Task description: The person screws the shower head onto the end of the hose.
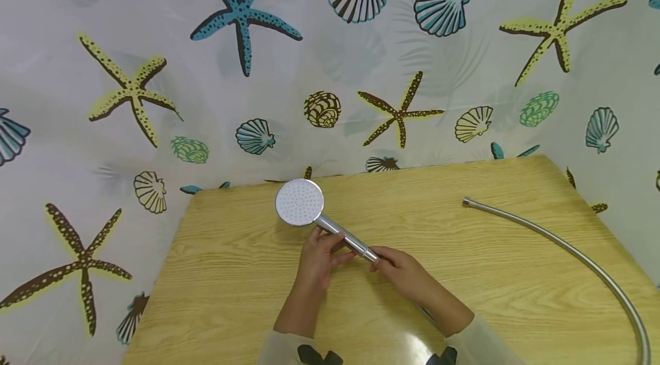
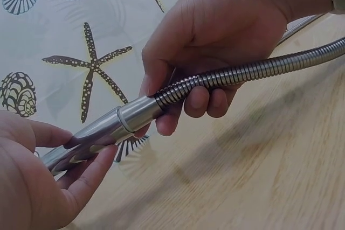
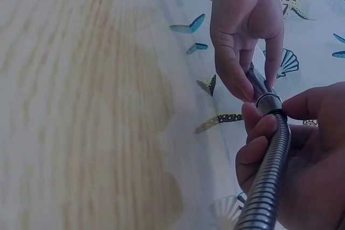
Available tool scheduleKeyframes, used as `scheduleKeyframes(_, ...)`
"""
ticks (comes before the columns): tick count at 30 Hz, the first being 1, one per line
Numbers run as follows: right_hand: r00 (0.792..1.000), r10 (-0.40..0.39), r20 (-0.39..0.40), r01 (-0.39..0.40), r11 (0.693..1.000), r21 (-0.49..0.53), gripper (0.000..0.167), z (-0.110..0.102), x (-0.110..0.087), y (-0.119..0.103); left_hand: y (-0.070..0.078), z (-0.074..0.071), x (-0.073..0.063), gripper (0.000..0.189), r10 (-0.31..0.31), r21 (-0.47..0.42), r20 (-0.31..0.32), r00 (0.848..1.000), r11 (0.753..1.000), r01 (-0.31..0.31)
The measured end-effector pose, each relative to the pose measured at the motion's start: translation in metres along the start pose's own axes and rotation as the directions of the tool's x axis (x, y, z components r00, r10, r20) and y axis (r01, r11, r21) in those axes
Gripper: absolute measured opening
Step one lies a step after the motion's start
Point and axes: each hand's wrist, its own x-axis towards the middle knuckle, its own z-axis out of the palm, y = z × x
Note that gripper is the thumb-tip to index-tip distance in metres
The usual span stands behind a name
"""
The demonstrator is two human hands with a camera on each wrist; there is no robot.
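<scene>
A chrome hand shower head (image 1: 299, 202) with a round white spray face is tilted up to the left above the wooden table. My left hand (image 1: 318, 256) grips its handle (image 2: 97, 133) between thumb and fingers. At the handle's lower end my right hand (image 1: 404, 273) pinches the smooth metal nut (image 2: 144, 112) of a ribbed metal shower hose (image 2: 253, 71). Nut and handle meet in line, with a ring-shaped seam between them. The hose runs back under my right palm, and in the head view that hand and forearm hide most of it.
The hose's other end (image 1: 466, 201), with a small metal fitting, lies on the right of the wooden table (image 1: 227, 273); from there the hose curves toward the front right corner. A white curtain (image 1: 289, 78) printed with starfish and shells hangs behind and at both sides.
</scene>
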Motion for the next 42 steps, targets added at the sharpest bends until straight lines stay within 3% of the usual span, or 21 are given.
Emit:
scheduleKeyframes(7, 1.0, 0.019, 0.003, -0.019, 1.0, -0.012, 0.042, -0.0008, 0.0002, -0.001, -0.0019, -0.0034, -0.0001, 0.05, -0.029, 0.041, -0.001, 1.0, 0.999, 0.029)
scheduleKeyframes(19, 1.0, 0.026, 0.015, -0.026, 0.999, -0.025, 0.043, 0.001, 0.0021, 0.0011, -0.0046, -0.0081, 0.0008, 0.05, -0.078, 0.098, -0.004, 0.997, 0.992, 0.078)
scheduleKeyframes(30, 0.998, 0.061, 0.011, -0.061, 0.998, -0.034, 0.043, 0.0019, 0.0029, 0.0035, -0.0089, -0.0083, 0.0015, 0.058, -0.081, 0.125, -0.034, 0.996, 0.989, 0.084)
scheduleKeyframes(42, 0.999, 0.047, 0.0, -0.047, 0.997, -0.062, 0.042, 0.0016, 0.0039, 0.0054, -0.0095, -0.0076, 0.001, 0.046, -0.107, 0.165, -0.036, 0.994, 0.98, 0.111)
